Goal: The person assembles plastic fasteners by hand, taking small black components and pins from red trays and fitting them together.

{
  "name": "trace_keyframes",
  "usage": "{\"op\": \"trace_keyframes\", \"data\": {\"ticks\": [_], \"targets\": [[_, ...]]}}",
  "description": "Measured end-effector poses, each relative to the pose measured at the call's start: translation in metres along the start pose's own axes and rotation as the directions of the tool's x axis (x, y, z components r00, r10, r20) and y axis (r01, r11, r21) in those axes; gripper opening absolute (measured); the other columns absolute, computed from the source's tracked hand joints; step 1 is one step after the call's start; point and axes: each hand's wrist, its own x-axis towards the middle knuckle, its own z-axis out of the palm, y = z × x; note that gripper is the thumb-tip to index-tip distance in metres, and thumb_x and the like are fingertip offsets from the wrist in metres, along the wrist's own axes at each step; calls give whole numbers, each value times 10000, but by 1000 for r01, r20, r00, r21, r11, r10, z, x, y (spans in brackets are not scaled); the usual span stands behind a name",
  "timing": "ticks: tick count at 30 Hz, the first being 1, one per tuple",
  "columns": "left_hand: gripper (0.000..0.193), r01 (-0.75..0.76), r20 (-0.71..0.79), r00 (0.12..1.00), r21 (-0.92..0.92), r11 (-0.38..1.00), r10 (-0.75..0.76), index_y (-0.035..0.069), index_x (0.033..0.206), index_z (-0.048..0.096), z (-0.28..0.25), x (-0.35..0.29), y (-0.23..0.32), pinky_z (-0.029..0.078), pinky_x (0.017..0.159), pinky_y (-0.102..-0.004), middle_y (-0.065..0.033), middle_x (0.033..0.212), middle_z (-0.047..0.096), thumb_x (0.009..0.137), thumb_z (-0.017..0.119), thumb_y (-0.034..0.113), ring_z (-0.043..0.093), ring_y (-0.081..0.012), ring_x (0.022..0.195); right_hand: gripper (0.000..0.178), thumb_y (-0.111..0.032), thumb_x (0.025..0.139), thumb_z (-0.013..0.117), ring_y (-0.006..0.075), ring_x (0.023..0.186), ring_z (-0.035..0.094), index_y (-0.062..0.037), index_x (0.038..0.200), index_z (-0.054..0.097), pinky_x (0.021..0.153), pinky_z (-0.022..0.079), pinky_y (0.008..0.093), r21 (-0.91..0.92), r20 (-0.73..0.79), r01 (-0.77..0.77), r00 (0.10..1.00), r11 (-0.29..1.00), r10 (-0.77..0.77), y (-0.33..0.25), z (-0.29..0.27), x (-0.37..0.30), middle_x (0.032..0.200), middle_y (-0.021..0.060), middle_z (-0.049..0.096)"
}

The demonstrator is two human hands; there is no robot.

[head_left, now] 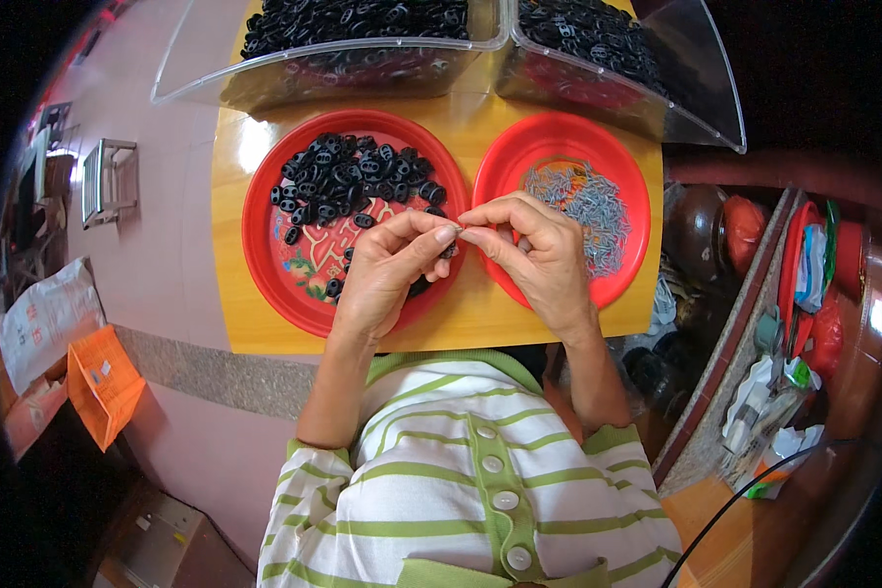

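Observation:
Over the gap between two red plates, my two hands meet at the fingertips. My left hand (392, 269) is closed, thumb against index finger, with a small black plastic piece (448, 252) showing at its fingers. My right hand (544, 257) pinches at the same spot; whatever lies between its fingertips is too small to make out. Under my left hand, the left red plate (256, 265) bears a heap of black oval two-holed pieces (338, 176). Beside my right hand, many small grey metal pieces (603, 220), like thin springs, lie in the right red plate (637, 196).
Two clear plastic bins (338, 73) (598, 88) full of black parts stand at the table's far side. The yellow table (233, 196) ends just before my body. Shelves with bags and jars (696, 220) are at right; an orange bag (103, 382) and metal stool (106, 181) at left.

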Motion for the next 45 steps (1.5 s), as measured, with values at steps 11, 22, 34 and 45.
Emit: {"op": "trace_keyframes", "data": {"ticks": [11, 22, 34, 45], "targets": [[213, -67, -35, 997, -62, 996, 65, -32, 1071, 604, -7, -3, 3, 516, 741, -225, -72, 911, 638, 874, 603, 47, 638, -128, 811, 72, -56, 826, 648, 93, 660, 546, -23, 881, 615, 552, 419, 229, 38, -40, -77, 996, 996, 78, 6, 16, -2, 808, 39, 594], [181, -34, -56, 998, -94, 995, 29, -45, 1031, 607, -26, -16, -1, 530, 782, -255, -116, 925, 654, 862, 603, 19, 645, -156, 843, 89, -43, 882, 587, 46, 707, 566, -17, 965, 604, 563, 460, 178, 282, 10, -151, 988, 947, 155, 2, 39, -13, 938, 24, 622], [148, -64, -15, 998, 21, 998, 64, -44, 1002, 616, -19, -24, 0, 531, 710, -248, -116, 905, 658, 902, 556, 47, 642, -145, 775, 93, -105, 895, 584, 65, 690, 610, -27, 946, 587, 528, 495, 214, 381, 38, -198, 979, 903, 199, 2, 38, -23, 805, 21, 649], [148, -82, -35, 996, 91, 993, 86, -50, 991, 628, -13, -29, -1, 511, 660, -223, -98, 844, 660, 897, 568, 48, 618, -110, 711, 98, -74, 898, 569, 56, 687, 597, -2, 954, 603, 521, 488, 199, 325, 85, -222, 975, 919, 205, -5, 30, -27, 842, 38, 648]]}}
